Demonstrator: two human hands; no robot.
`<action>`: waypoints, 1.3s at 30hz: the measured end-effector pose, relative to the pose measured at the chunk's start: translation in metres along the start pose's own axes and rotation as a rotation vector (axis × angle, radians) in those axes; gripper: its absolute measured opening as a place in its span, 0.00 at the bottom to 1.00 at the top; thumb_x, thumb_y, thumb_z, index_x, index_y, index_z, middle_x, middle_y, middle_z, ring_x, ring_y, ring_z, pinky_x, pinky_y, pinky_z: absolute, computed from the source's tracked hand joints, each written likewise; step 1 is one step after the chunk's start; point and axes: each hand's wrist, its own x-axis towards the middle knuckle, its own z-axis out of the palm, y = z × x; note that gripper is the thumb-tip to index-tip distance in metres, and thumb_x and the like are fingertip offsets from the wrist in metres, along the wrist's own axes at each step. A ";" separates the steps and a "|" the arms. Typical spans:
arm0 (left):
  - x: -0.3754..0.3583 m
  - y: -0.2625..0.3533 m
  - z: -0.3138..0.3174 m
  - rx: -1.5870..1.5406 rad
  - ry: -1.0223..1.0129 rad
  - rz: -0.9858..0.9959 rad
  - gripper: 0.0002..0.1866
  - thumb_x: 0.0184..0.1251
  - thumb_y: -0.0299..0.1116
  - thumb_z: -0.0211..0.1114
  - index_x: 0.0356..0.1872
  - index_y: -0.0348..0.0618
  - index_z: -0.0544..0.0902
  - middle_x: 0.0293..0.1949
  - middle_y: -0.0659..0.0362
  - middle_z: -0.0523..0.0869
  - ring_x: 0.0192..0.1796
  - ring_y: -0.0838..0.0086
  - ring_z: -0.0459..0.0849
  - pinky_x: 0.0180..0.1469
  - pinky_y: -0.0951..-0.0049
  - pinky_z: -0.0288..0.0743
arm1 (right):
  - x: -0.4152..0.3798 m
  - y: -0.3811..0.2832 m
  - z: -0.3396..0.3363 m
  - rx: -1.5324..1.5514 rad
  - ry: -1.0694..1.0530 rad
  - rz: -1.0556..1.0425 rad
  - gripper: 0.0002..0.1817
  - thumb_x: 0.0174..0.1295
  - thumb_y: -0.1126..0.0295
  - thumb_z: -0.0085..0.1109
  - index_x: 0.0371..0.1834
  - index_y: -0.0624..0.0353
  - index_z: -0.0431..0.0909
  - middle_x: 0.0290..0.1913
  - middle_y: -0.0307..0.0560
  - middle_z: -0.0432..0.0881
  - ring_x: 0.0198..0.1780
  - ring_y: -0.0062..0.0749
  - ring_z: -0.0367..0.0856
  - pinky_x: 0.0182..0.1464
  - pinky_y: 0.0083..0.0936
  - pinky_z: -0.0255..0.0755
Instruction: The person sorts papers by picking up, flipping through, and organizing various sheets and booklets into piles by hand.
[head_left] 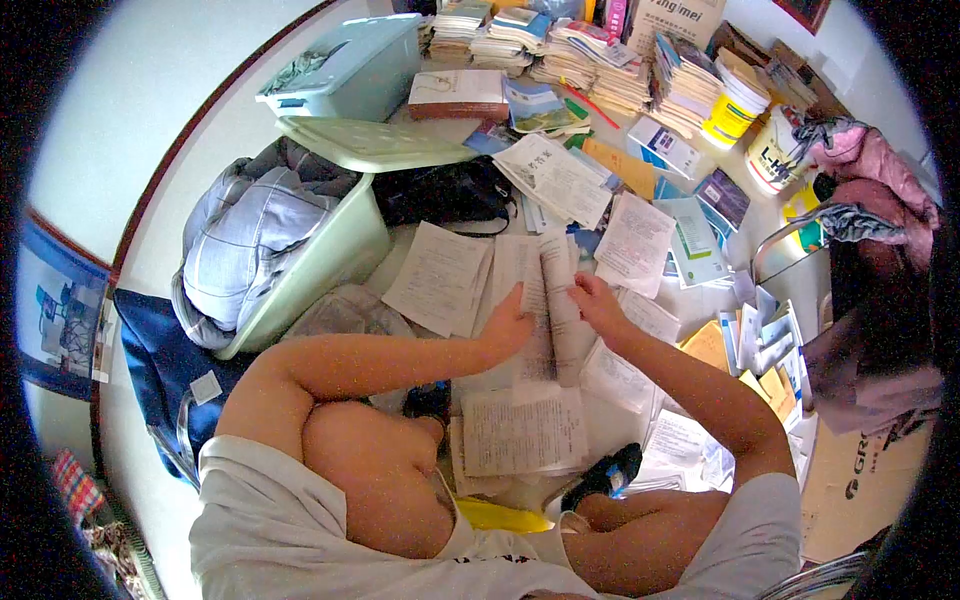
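I sit on the floor among loose printed papers. My left hand (508, 325) rests on a stack of printed sheets (552, 300), fingers on the left page. My right hand (594, 300) pinches the edge of a sheet standing up from that stack, at its top right. Another printed sheet (522, 430) lies between my knees, below the stack. A further page (440, 278) lies flat to the left of my left hand.
A pale green bin (325, 265) stuffed with grey clothing stands left, a lidded plastic box (350, 70) behind it. Stacks of books (590, 60) line the back; a black bag (445, 192), tubs (735, 108), pink clothing (870, 160) and a cardboard box (860, 480) crowd the right.
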 end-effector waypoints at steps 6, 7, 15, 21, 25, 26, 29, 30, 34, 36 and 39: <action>0.010 -0.081 0.035 0.025 0.107 -0.052 0.28 0.60 0.29 0.56 0.64 0.37 0.67 0.57 0.43 0.78 0.61 0.53 0.76 0.61 0.63 0.69 | 0.008 -0.001 -0.027 -0.107 0.127 -0.098 0.11 0.66 0.65 0.53 0.43 0.61 0.71 0.38 0.48 0.77 0.40 0.36 0.75 0.43 0.33 0.70; 0.010 -0.080 0.035 0.146 0.141 -0.028 0.26 0.60 0.30 0.57 0.61 0.40 0.70 0.55 0.44 0.79 0.60 0.55 0.77 0.60 0.63 0.70 | 0.014 0.003 -0.034 -0.148 0.141 -0.107 0.12 0.67 0.66 0.52 0.45 0.63 0.70 0.40 0.56 0.79 0.44 0.47 0.79 0.47 0.40 0.71; -0.039 -0.128 0.010 -0.090 -0.681 0.149 0.17 0.54 0.33 0.65 0.46 0.46 0.78 0.32 0.58 0.79 0.32 0.65 0.79 0.29 0.61 0.72 | 0.016 -0.015 -0.071 -0.262 0.296 -0.239 0.11 0.67 0.65 0.50 0.46 0.61 0.68 0.40 0.59 0.78 0.45 0.55 0.78 0.48 0.42 0.71; -0.088 -0.201 0.007 0.067 -0.936 -0.638 0.13 0.55 0.34 0.64 0.42 0.45 0.78 0.33 0.54 0.80 0.35 0.61 0.80 0.33 0.58 0.72 | 0.019 -0.019 -0.077 -0.205 0.274 -0.313 0.10 0.69 0.66 0.49 0.45 0.60 0.66 0.38 0.57 0.77 0.42 0.49 0.78 0.47 0.38 0.70; -0.102 -0.242 0.003 0.184 -0.893 -0.737 0.11 0.56 0.35 0.64 0.39 0.45 0.78 0.33 0.51 0.80 0.37 0.58 0.80 0.36 0.56 0.72 | 0.017 -0.027 -0.075 -0.212 0.257 -0.301 0.08 0.69 0.66 0.48 0.44 0.59 0.66 0.38 0.55 0.76 0.42 0.44 0.77 0.48 0.36 0.69; -0.103 -0.252 0.004 0.208 -0.871 -0.753 0.10 0.56 0.35 0.63 0.38 0.45 0.78 0.33 0.50 0.80 0.37 0.57 0.80 0.36 0.55 0.72 | 0.020 -0.025 -0.075 -0.213 0.261 -0.340 0.08 0.70 0.66 0.48 0.43 0.58 0.66 0.38 0.54 0.76 0.42 0.43 0.77 0.48 0.36 0.69; -0.099 -0.277 0.009 0.282 -0.805 -0.763 0.09 0.56 0.36 0.63 0.36 0.44 0.78 0.34 0.48 0.81 0.39 0.55 0.81 0.38 0.54 0.72 | 0.013 -0.036 -0.072 -0.212 0.267 -0.393 0.08 0.70 0.66 0.47 0.44 0.58 0.65 0.38 0.53 0.76 0.42 0.43 0.77 0.48 0.35 0.69; -0.094 -0.283 0.012 0.319 -0.773 -0.743 0.09 0.56 0.36 0.63 0.35 0.44 0.78 0.34 0.48 0.81 0.39 0.54 0.81 0.39 0.53 0.72 | 0.014 -0.036 -0.072 -0.213 0.271 -0.387 0.08 0.70 0.66 0.47 0.44 0.58 0.65 0.38 0.53 0.76 0.42 0.43 0.77 0.48 0.35 0.69; -0.071 -0.319 0.035 0.631 -0.706 -0.484 0.10 0.58 0.37 0.62 0.36 0.44 0.79 0.35 0.47 0.82 0.42 0.52 0.81 0.44 0.53 0.73 | 0.025 -0.029 -0.074 -0.150 0.212 -0.396 0.06 0.71 0.68 0.47 0.44 0.58 0.66 0.39 0.45 0.74 0.41 0.26 0.70 0.46 0.26 0.67; -0.061 -0.320 0.038 0.774 -0.692 -0.350 0.11 0.58 0.37 0.62 0.38 0.43 0.80 0.36 0.47 0.82 0.44 0.52 0.81 0.46 0.53 0.73 | 0.028 -0.026 -0.073 -0.109 0.220 -0.406 0.06 0.71 0.67 0.47 0.44 0.57 0.66 0.39 0.45 0.75 0.40 0.26 0.70 0.46 0.26 0.67; -0.052 -0.251 0.022 1.267 -1.046 0.166 0.15 0.60 0.37 0.61 0.45 0.42 0.79 0.40 0.47 0.84 0.48 0.53 0.81 0.49 0.54 0.74 | 0.026 -0.031 -0.070 -0.077 0.214 -0.293 0.06 0.72 0.66 0.46 0.44 0.56 0.66 0.37 0.44 0.75 0.40 0.25 0.70 0.44 0.25 0.67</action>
